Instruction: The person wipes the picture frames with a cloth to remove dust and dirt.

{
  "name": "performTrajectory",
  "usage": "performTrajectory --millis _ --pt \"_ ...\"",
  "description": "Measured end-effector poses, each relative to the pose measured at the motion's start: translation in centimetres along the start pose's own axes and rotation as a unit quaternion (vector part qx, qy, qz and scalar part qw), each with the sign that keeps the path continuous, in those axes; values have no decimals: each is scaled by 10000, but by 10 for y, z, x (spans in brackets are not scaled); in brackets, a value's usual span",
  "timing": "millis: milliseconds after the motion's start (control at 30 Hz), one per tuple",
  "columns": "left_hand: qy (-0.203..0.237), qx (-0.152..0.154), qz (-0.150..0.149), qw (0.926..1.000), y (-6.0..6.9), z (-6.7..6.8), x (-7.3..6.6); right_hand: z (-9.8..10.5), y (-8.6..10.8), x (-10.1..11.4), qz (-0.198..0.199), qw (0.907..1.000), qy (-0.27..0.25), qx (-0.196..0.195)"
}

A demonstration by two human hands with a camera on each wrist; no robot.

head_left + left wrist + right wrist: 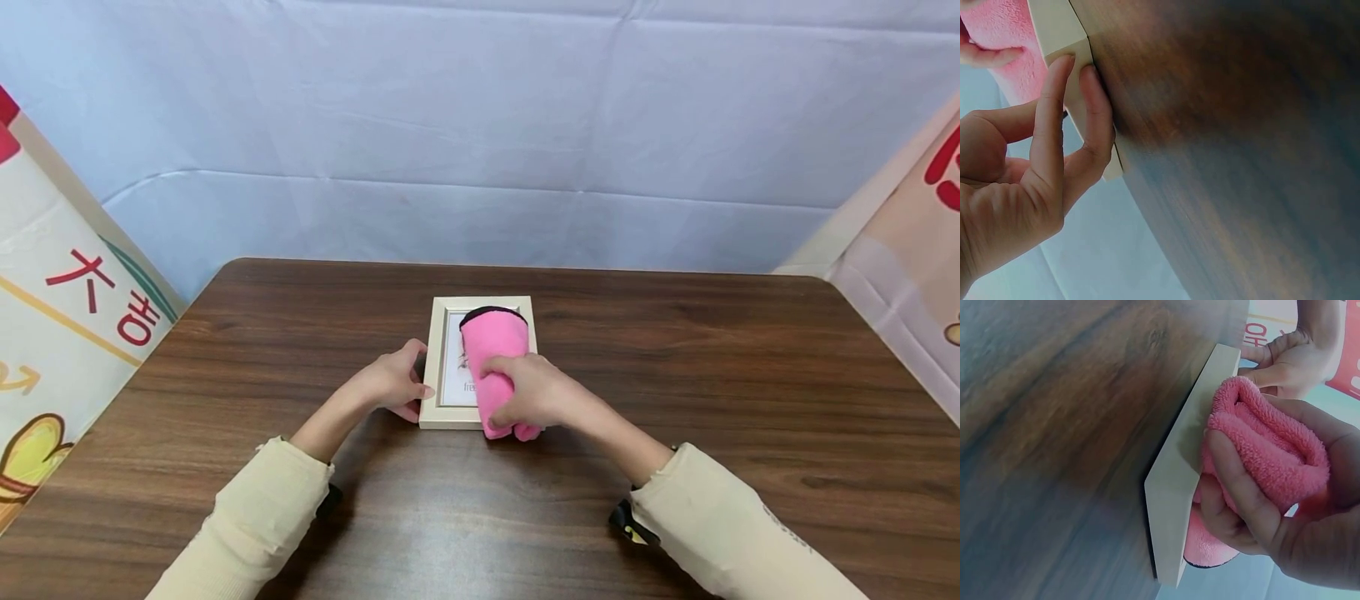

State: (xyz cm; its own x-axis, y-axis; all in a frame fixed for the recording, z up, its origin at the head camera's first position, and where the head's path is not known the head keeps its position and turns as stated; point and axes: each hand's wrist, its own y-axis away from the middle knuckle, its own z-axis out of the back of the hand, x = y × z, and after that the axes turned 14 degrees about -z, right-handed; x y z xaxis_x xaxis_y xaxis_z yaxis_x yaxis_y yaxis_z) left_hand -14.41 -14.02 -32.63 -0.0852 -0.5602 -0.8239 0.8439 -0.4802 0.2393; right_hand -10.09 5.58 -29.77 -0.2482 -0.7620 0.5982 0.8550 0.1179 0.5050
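Observation:
A cream picture frame (480, 421) lies flat on the brown wooden table, with a white print and partly covered lettering inside. My left hand (395, 382) grips its left side; in the left wrist view, fingertips press the outer edge (1075, 94) while the thumb reaches over the border. A folded pink fleecy cloth (495, 333) with a black-edged far end lies across the right part of the frame. My right hand (536, 389) holds this cloth against the frame, its fingers curled round it, as the right wrist view shows with the cloth's rolled end (1272, 450).
The wooden table (712, 375) extends to both sides of the frame. A pale blue curtain (480, 125) hangs behind its far edge. Printed cloths with red characters stand at the left (75, 292) and right (915, 250).

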Motion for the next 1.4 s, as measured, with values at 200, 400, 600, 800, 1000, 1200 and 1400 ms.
performTrajectory --millis 200,400,600,800,1000,1200,1400 --pt "-45 19 -8 10000 0 0 0 -4 -3 6 7 10000 77 28" --pt "-18 32 -63 10000 1 2 0 -12 -6 15 82 10000 -14 12" --pt "-9 104 -55 9999 1 2 0 -19 -8 24 149 9998 -50 102" --pt "-11 106 -60 9999 1 2 0 -24 -10 30 159 9999 33 40" --pt "-84 114 -24 9999 1 3 0 -27 -11 32 195 9998 -43 -14" --pt "-48 77 -58 9999 1 2 0 -24 -9 30 165 9998 -59 21" --pt "-53 69 -32 10000 1 2 0 -19 -6 24 147 9999 -64 31"
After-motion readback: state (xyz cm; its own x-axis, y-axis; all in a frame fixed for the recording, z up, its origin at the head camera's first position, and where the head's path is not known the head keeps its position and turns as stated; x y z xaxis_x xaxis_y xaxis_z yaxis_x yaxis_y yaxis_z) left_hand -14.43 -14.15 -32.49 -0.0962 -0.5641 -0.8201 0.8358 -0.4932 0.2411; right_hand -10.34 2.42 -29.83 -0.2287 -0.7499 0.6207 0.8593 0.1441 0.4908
